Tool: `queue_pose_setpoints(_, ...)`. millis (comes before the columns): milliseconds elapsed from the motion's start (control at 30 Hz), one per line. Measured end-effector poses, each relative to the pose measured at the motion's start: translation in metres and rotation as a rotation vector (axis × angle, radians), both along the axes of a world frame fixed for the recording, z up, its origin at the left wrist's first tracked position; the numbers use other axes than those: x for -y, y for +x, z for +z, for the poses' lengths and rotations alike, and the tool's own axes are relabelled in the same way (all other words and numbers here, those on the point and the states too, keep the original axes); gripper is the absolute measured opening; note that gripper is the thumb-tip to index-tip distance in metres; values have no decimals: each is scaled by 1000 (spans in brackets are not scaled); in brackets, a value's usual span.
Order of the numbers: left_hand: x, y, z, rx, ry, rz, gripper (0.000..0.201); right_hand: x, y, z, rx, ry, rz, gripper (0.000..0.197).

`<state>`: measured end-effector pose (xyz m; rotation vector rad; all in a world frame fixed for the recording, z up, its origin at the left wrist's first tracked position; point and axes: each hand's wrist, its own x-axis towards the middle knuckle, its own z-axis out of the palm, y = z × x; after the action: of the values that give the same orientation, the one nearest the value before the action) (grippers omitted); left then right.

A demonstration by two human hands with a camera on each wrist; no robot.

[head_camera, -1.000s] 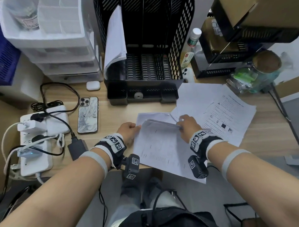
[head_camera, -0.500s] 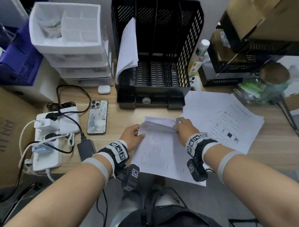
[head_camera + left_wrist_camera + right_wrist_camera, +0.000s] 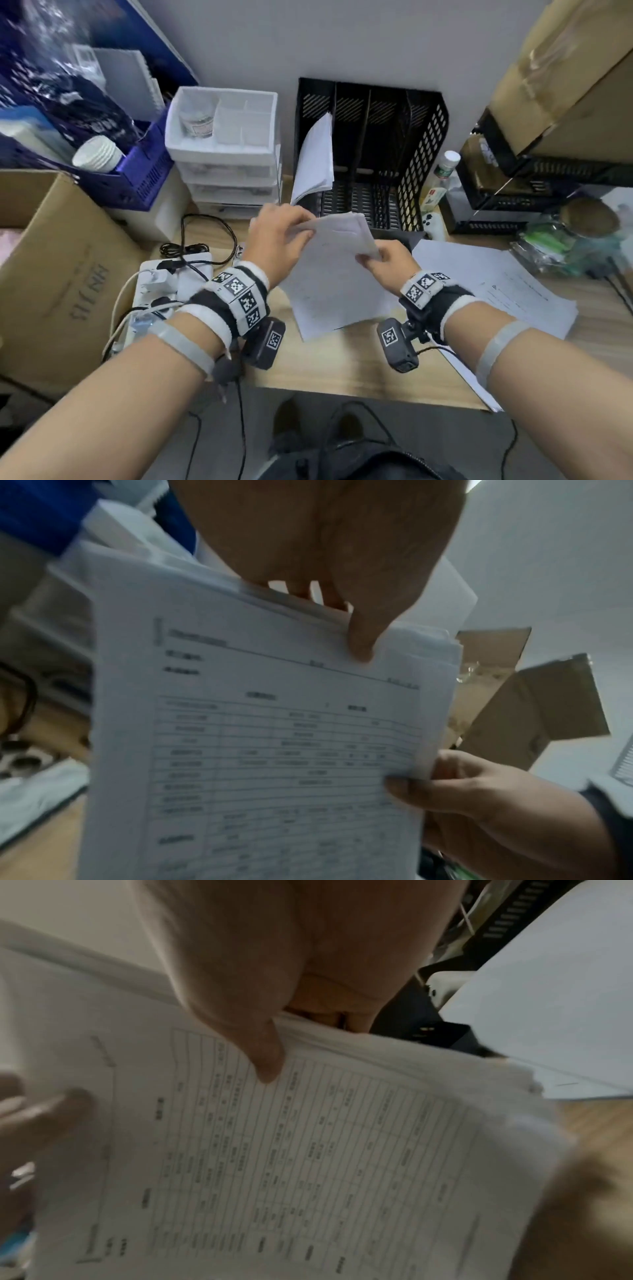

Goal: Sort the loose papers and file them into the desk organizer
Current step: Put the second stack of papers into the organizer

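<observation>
Papers first: both hands are holding one thin sheaf of white printed forms (image 3: 334,270) lifted clear of the light wooden counter (image 3: 346,363), just in front of the black mesh desk organizer (image 3: 424,161). Left hand (image 3: 277,240) is pinching the sheaf's top edge, thumb on the printed face and fingers (image 3: 301,591) curling behind; right hand (image 3: 387,260) is gripping the right edge the same way, thumb on top. Sheaf is hanging tilted, lower corner near the counter but contact is not readable. Step in hand, as I am judging it: gathering and squaring a sorted batch ahead of filing. Next move is likely calling for turning the sheaf upright, edge down, and feeding it into a free slot without the limp sheets buckling on a divider. Counts: one organizer, its upright bays appearing to number four; one bundle of white sheets (image 3: 315,161) already standing curled in the leftmost bay, the others looking unfilled; one loose spread of white papers (image 3: 507,291) lying on the counter to the right, unfiled, sheet number not countable. Two hands, both occupied.
</observation>
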<state>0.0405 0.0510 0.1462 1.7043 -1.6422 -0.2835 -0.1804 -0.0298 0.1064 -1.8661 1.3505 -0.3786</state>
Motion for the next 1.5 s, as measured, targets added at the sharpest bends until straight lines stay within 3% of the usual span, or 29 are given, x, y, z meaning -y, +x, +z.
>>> queue_pose_setpoints(67, -4, 21, 4, 20, -53, 195, 41, -1, 3, 12, 117, -25, -80, 25)
queue_pose_setpoints(100, -7, 32, 1, -82, -25, 267, 59, -3, 3, 16, 176, -24, -102, 23)
queue_pose_setpoints(167, -13, 46, -7, -475, 80, 266, 83, -7, 2, 22, 287, 6, -155, 22)
queue_pose_setpoints(233, -20, 45, -22, -806, 176, 125, 74, -14, 2, 22, 384, 48, -178, 21)
queue_pose_setpoints(300, -24, 36, -35, -909, 219, 79, 45, -23, 5, 20, 461, 86, -194, 12)
queue_pose_setpoints(433, -28, 23, -46, -872, 170, 113, 24, -40, 4, 14, 556, 137, -290, 15)
queue_pose_setpoints(600, -31, -5, -53, -675, 184, 1, 27, -62, -3, -9, 539, 158, -418, 39)
queue_pose_setpoints(833, -23, -15, -74, -614, 371, 2, 4, -74, -17, -17, 441, 77, -493, 26)
queue_pose_setpoints(933, -16, -18, -65, -684, 346, 42, 22, -73, -19, -22, 408, 95, -525, 12)
queue_pose_setpoints(1066, -2, -19, -44, -763, 179, 33, 18, -68, -16, -17, 438, 83, -572, 32)
queue_pose_setpoints(1166, -1, -30, -28, -756, 88, -62, 11, -67, -3, -8, 508, 34, -550, 25)
queue_pose_setpoints(1233, -4, -37, -28, -718, 74, -145, 32, -68, 2, -3, 532, -7, -560, 28)
queue_pose_setpoints(1366, -11, -33, -55, -677, 353, -147, 36, -73, -7, -10, 355, 29, -547, 20)
queue_pose_setpoints(1500, -14, -30, -73, -546, 512, -216, 38, -77, -20, -19, 221, 138, -490, 45)
